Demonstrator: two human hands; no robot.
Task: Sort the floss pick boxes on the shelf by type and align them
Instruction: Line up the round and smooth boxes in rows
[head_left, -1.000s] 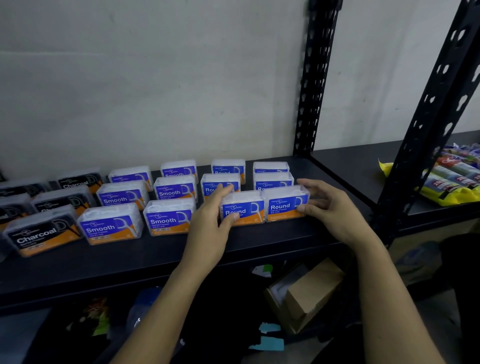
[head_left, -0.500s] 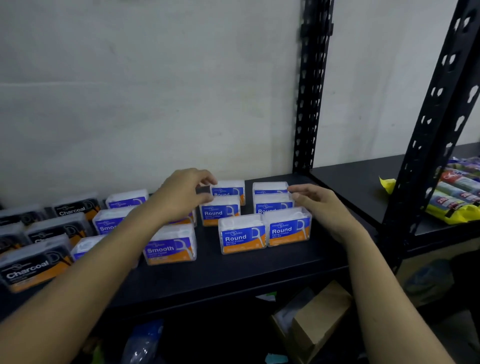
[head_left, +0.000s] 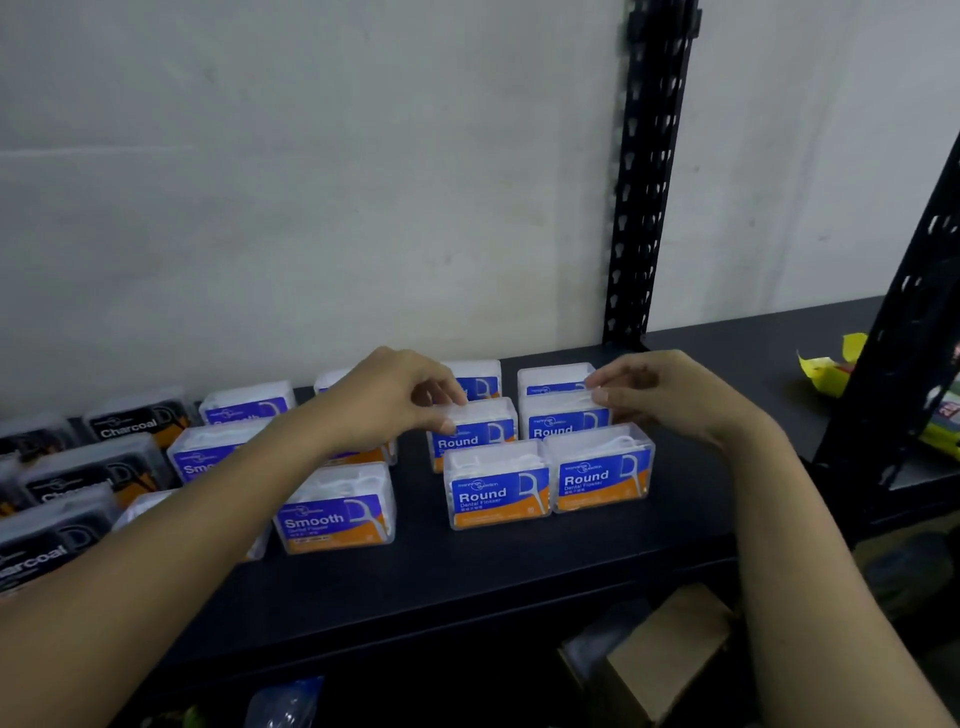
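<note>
- On the black shelf (head_left: 519, 582), against a pale wall, we see floss pick boxes standing in rows by type.
- Charcoal boxes (head_left: 47, 556) fill the far left, Smooth boxes (head_left: 335, 512) the middle, and Round boxes (head_left: 602, 470) the right, two wide and three deep.
- Under the shelf we spot a carton (head_left: 670, 660).
- Our left hand (head_left: 395, 400) reaches over the Smooth boxes; its curled fingers and thumb pinch the top left end of the left middle box (head_left: 480, 428) in the Round group.
- Our right hand (head_left: 670, 395), fingers curled too, pinches the top right corner of the right middle box (head_left: 558, 415) beside it.
- At the far right we see a yellow packet (head_left: 826, 364), well apart from the boxes.
</note>
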